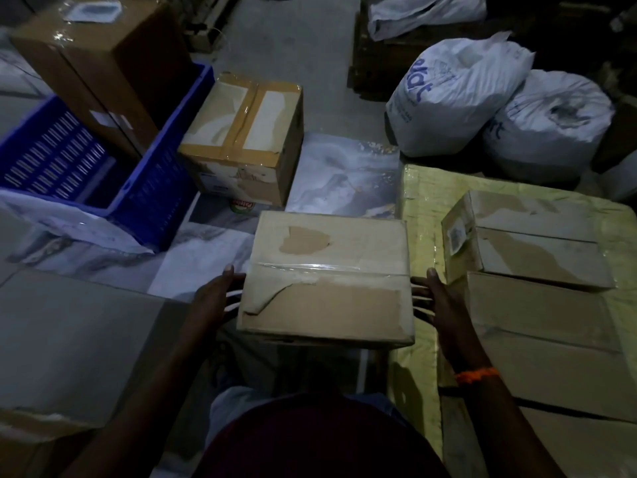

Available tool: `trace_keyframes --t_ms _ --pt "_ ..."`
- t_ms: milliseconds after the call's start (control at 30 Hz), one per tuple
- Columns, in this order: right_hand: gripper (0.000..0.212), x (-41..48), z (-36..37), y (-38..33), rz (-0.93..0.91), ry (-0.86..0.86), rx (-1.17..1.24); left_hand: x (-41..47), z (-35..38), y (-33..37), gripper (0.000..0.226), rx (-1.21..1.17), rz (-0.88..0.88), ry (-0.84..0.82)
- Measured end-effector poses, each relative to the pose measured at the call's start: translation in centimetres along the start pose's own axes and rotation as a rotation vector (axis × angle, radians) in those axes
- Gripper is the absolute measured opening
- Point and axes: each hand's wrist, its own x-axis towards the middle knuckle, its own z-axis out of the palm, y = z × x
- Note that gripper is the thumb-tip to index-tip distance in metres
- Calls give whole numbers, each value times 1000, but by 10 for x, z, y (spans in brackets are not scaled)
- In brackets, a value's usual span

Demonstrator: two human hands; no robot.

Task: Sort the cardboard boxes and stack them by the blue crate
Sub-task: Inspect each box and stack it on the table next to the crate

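Held box (pixel 327 277) sits in front of the chest between both hands. Left hand (pixel 215 294) and right hand (pixel 436 298) press flat on opposite sides, fingers spread and mostly straight, with no visible wrap underneath. It looks lifted, but I can't tell whether its base rests on anything.

Risks:
- Grip is squeeze only. The top layer is torn and the tape is peeling, so the cardboard is probably soft. If the sides give, the box slides out downward.
- Blue crate (pixel 162 188) is ahead-left, well away from the box. Reaching that far with flat palms invites a tilt.
- Light is poor, so edges are hard to judge when setting it down.

Around and in the way:
- Taped box (pixel 241 139) stands just beside the crate's right wall, so that spot is taken. The choice is to stack on it or go in front.
- Round tin (pixel 243 205) at its base, partly hidden, could make a stack rock.
- Crumpled plastic sheet (pixel 344 177) on the floor looks like uneven, slippery footing.
- Big brown box (pixel 103 63) fills the far end of the crate.
- Right: small box (pixel 527 236) on a flat box (pixel 551 339), on a yellow parcel (pixel 424 201), close to the right wrist.
- Sacks (pixel 458 94) are behind, well clear.
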Motion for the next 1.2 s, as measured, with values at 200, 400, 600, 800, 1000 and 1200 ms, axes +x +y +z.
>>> trace_keyframes --t_ms 200,400,600,800,1000,1200 --pt "55 45 17 -42 76 -27 102 44 13 39 51 -42 5 -96" --pt "57 64 34 -70 115 -30 119 57 26 74 40 -19 -13 -139" --pt "49 41 42 -81 33 -58 76 45 49 84 27 24 28 -96" --pt "54 21 26 -91 -87 16 189 21 41 92 79 -95 143 -126" --pt "57 0 8 -90 -152 -6 334 -9 29 91 66 -215 257 -37" --pt "62 -12 2 -76 -140 -120 378 -22 9 74 57 -333 320 19"
